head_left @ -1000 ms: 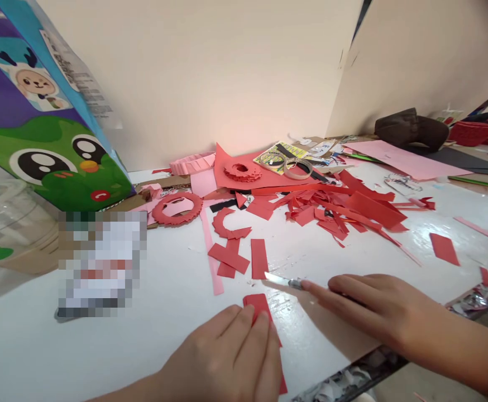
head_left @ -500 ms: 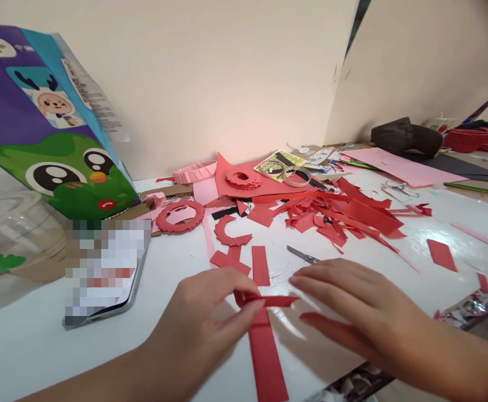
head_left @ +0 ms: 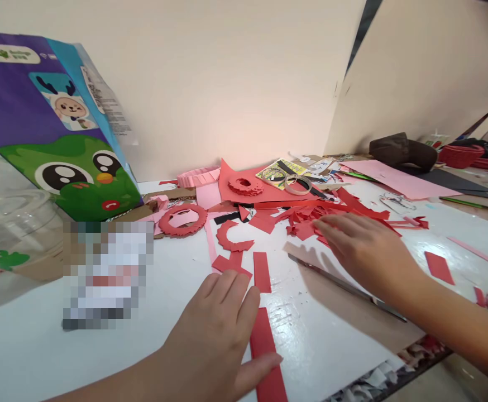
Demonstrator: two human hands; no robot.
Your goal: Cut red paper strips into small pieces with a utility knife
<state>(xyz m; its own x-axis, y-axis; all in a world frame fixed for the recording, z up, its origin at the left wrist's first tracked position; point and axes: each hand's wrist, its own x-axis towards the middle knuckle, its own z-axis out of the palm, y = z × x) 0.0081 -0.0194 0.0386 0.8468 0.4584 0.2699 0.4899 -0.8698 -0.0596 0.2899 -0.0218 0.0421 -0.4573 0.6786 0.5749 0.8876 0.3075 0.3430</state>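
My left hand (head_left: 223,324) lies palm down at the front, its thumb stretched over the long red paper strip (head_left: 264,357); anything under its palm is hidden. My right hand (head_left: 365,251) reaches over the right side, fingertips at the heap of red scraps (head_left: 302,220); what the fingers hold, if anything, is hidden. Below its wrist a thin craft knife (head_left: 340,282) lies on the table. A short red strip (head_left: 262,272) is just beyond the long one. To its left are a curved red pleated piece (head_left: 229,237) and a red pleated ring (head_left: 183,221).
A purple and green bag (head_left: 68,134) stands at the left beside a clear plastic cup (head_left: 22,240) and a phone (head_left: 110,279). Tape rolls (head_left: 297,185) lie on paper at the back. Pink sheets (head_left: 398,177) and a dark brown object (head_left: 403,151) are at the back right.
My right hand has moved forward to the scrap heap. My left hand has opened from its pinch and turned palm down. The folded red piece it pinched no longer shows. The view has shifted slightly.
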